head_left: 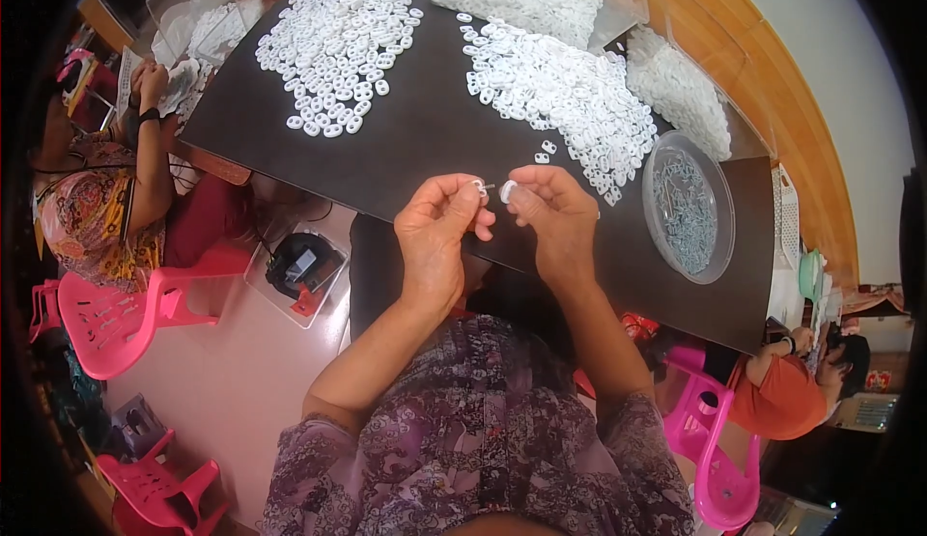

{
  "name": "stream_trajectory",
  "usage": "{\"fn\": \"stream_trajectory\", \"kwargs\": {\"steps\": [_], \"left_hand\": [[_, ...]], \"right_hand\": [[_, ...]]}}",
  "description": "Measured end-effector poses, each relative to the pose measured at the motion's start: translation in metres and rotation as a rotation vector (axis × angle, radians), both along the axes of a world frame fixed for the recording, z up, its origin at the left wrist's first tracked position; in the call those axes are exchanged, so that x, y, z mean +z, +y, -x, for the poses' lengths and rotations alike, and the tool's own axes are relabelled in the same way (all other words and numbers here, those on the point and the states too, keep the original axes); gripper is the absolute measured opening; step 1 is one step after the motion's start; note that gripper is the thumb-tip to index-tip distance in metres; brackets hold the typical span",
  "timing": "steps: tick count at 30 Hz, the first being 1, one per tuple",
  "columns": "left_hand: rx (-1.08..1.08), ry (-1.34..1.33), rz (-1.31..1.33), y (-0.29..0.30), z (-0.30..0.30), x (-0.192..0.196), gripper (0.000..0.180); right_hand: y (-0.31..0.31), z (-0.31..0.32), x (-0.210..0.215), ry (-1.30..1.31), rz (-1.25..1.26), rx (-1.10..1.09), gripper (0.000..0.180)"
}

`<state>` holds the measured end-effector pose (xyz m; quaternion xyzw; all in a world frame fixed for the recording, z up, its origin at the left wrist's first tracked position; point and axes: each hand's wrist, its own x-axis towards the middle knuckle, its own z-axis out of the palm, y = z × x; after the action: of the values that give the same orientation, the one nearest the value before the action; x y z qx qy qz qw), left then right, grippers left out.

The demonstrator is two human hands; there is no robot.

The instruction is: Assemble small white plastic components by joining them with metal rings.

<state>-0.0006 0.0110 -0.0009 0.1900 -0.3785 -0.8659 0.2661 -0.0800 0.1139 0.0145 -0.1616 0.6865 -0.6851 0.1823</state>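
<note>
Patterned shirt (483, 420) lies below hands (433, 235) (563, 225) (white heaps (338, 43) (565, 92) beyond).

There are two loose heaps of white pieces (340, 48) (570, 92), one round tub (726, 210) and two co-workers (97, 232) (784, 399).

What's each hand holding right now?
Left hand: closed, pinching a small white piece between thumb and fingers.
Right hand: closed, pinching a white rounded piece between thumb and fingers.

Tub (725, 203) R of pcs (570, 92)
</note>
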Motion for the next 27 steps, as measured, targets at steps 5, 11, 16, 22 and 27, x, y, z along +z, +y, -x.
{"fn": "stream_trajectory", "kwargs": {"steps": [5,11,16,22,27], "left_hand": [[0.012,-0.034,0.066,0.001,-0.003,0.007,0.013],[-0.009,-0.057,0.210,0.002,-0.003,0.006,0.013],[0.010,-0.097,0.203,0.003,-0.003,0.006,0.011],[0.033,-0.141,0.239,0.003,-0.004,0.006,0.011],[0.037,-0.175,0.256,0.002,-0.004,0.004,0.011]], "right_hand": [[0.005,0.012,0.001,-0.098,0.132,0.095,0.016],[0.003,0.014,0.006,-0.096,0.103,0.154,0.017],[0.000,0.011,0.007,-0.033,0.049,0.127,0.017],[-0.002,0.007,0.008,0.009,0.005,0.121,0.017],[-0.005,0.005,0.006,0.032,0.046,0.118,0.016]]}}
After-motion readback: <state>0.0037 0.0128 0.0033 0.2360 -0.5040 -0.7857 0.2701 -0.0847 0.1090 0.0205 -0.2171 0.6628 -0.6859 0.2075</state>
